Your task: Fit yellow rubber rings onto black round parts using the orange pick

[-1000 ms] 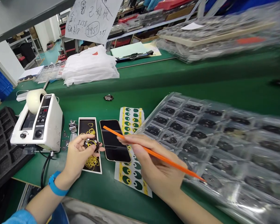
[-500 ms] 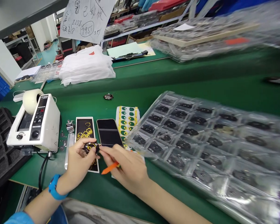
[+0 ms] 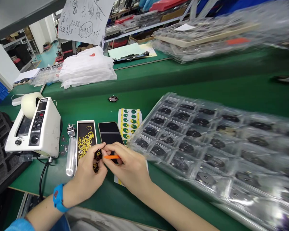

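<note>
My left hand (image 3: 86,171), with a blue band at the wrist, is closed around a small dark round part (image 3: 98,155) that has some yellow on it. My right hand (image 3: 130,165) pinches against the same part from the right and holds an orange pointed stick (image 3: 111,157) between its fingers. The fingertips of both hands meet and hide much of the part. Under the left hand stands a white-rimmed box (image 3: 95,128) holding yellow ring-shaped pieces (image 3: 86,142). Behind the hands lies a phone (image 3: 110,131), partly covered by the fingers.
A sheet of green and yellow stickers (image 3: 130,122) lies beside the phone. At right is a large clear tray (image 3: 149,160) of dark round parts. A white tape dispenser (image 3: 47,128) stands left. One loose part (image 3: 113,98) and a tally counter (image 3: 70,130) lie on the green bench.
My left hand has turned and covers more of the round part. My right fingers have moved in against it, and the orange stick has swung from slanting down to nearly level.
</note>
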Demonstrator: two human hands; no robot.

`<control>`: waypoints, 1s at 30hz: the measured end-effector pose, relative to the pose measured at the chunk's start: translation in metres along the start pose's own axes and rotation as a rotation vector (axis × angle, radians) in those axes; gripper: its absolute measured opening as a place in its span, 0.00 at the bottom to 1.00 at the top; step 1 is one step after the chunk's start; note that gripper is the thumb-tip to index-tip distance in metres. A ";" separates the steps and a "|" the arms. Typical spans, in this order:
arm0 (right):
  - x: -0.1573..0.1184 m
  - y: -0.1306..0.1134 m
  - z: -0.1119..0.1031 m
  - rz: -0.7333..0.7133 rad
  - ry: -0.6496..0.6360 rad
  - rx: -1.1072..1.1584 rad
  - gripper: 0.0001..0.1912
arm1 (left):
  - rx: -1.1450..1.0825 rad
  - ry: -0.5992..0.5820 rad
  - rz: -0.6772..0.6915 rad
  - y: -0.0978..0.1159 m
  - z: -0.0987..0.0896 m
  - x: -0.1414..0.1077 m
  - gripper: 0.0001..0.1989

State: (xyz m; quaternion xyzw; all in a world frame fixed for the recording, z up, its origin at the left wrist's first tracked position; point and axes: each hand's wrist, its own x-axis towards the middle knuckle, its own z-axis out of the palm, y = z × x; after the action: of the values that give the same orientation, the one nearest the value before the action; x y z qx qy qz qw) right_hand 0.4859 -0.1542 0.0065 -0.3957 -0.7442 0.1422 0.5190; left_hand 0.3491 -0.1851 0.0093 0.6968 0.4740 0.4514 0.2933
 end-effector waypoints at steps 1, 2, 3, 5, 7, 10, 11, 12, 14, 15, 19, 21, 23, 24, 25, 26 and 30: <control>0.001 -0.001 -0.001 0.012 -0.012 0.022 0.07 | 0.015 0.000 0.013 0.000 0.000 0.000 0.23; 0.003 -0.001 -0.002 0.025 -0.027 0.045 0.08 | 0.027 0.002 0.021 0.000 0.001 -0.001 0.23; 0.004 -0.003 -0.004 0.038 -0.042 0.071 0.08 | 0.035 0.007 0.021 -0.001 0.001 -0.001 0.22; 0.007 -0.005 -0.008 0.062 -0.078 0.116 0.09 | 0.048 0.022 -0.018 -0.002 0.001 0.001 0.21; 0.009 -0.006 -0.012 0.123 -0.117 0.181 0.09 | 0.049 0.060 -0.116 -0.004 -0.002 0.005 0.21; 0.008 -0.006 -0.015 0.317 -0.174 0.321 0.09 | -0.056 0.234 -0.253 -0.006 -0.013 0.015 0.20; 0.008 -0.005 -0.015 0.366 -0.197 0.354 0.10 | -0.125 0.317 -0.265 -0.006 -0.018 0.019 0.19; 0.007 -0.003 -0.014 0.379 -0.223 0.363 0.10 | -0.198 0.398 -0.264 -0.006 -0.023 0.022 0.18; 0.004 0.000 -0.010 0.282 -0.284 0.284 0.11 | -0.322 0.513 -0.254 -0.003 -0.032 0.028 0.18; 0.003 0.002 -0.007 0.213 -0.314 0.223 0.11 | -0.364 0.539 -0.254 -0.002 -0.035 0.030 0.18; -0.002 0.010 0.001 0.061 -0.349 0.040 0.11 | -0.450 0.525 -0.279 0.002 -0.038 0.032 0.18; -0.004 0.012 0.003 0.040 -0.322 -0.014 0.10 | -0.474 0.505 -0.282 0.003 -0.037 0.031 0.18; -0.005 0.012 0.003 0.008 -0.286 -0.084 0.09 | -0.489 0.486 -0.274 0.002 -0.035 0.030 0.18; -0.006 0.011 0.002 -0.008 -0.269 -0.122 0.09 | -0.491 0.477 -0.268 0.002 -0.035 0.029 0.18; -0.005 0.010 0.000 -0.021 -0.253 -0.163 0.09 | -0.490 0.470 -0.262 0.001 -0.035 0.028 0.18; -0.004 0.010 -0.004 -0.029 -0.238 -0.206 0.10 | -0.488 0.466 -0.255 0.001 -0.036 0.028 0.18; 0.013 0.022 -0.046 0.044 -0.134 -0.436 0.10 | -0.495 0.465 -0.248 -0.001 -0.039 0.029 0.18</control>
State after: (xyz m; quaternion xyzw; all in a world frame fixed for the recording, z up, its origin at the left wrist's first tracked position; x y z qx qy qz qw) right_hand 0.5344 -0.1395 0.0206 -0.5046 -0.7812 0.0152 0.3673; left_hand 0.3178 -0.1590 0.0349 0.4204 0.4853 0.6600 0.3900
